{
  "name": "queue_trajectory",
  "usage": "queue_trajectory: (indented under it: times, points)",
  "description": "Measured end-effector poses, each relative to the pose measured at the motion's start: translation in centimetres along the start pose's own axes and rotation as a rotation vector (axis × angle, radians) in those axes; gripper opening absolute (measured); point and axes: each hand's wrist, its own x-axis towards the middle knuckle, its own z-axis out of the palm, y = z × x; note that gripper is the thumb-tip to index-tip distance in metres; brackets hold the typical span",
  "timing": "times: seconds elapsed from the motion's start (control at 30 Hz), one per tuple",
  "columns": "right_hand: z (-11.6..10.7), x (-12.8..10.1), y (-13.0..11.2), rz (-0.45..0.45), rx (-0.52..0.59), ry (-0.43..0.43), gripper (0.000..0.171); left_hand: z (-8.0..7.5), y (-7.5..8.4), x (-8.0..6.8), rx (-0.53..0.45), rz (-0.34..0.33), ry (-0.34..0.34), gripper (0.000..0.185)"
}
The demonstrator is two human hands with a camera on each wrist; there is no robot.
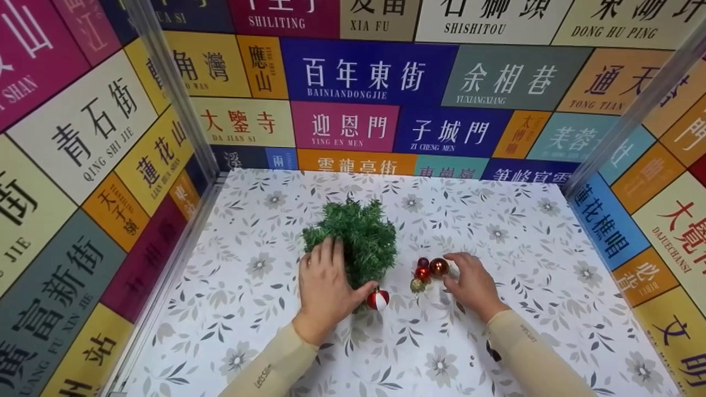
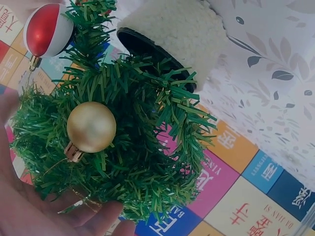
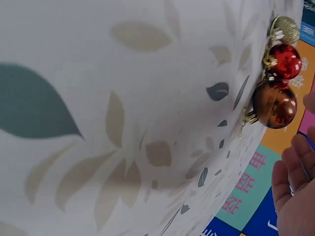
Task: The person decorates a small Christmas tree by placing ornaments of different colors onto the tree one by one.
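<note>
Baubles (image 1: 427,271) lie just left of my loosely spread, empty right hand (image 1: 471,285); my left hand (image 1: 325,286) grips the tree (image 1: 353,240).

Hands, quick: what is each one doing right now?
Left hand: grips the small green tree.
Right hand: open, holding nothing, beside the loose baubles.

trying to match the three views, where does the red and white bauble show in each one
Head: red and white bauble at centre, by the left hand's thumb below the small green tree.
Left wrist: top left corner, hanging on the tree.
Right wrist: not in it.
Shared landmark: the floral tabletop.
</note>
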Motion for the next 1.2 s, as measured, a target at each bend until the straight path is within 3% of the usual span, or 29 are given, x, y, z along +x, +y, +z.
queue_trajectory:
  times: [0.17, 0.4, 0.67, 0.93, 1.2]
  points:
    - [0.5, 0.5, 0.5, -0.024, -0.074, -0.074, 0.057, 0.0, 0.1, -0.1, 0.011, 0.001, -0.029, 0.120]
    - [0.9, 0.5, 0.3, 0.005, -0.106, -0.119, 0.052, 0.1, 0.3, -0.2, 0.008, 0.003, -0.039, 0.118]
    - [1.1, 0.9, 0.6, -0.033, -0.105, -0.083, 0.048, 0.0, 0.1, -0.2, 0.006, 0.004, -0.023, 0.115]
    - [1.2, 1.2, 0.5, -0.017, -0.079, -0.092, 0.049, -0.1, 0.1, 0.0, 0.015, -0.010, -0.035, 0.124]
    - [1.3, 1.4, 0.5, -0.008, -0.069, -0.099, 0.049, -0.1, 0.0, 0.1, -0.007, -0.001, -0.028, 0.118]
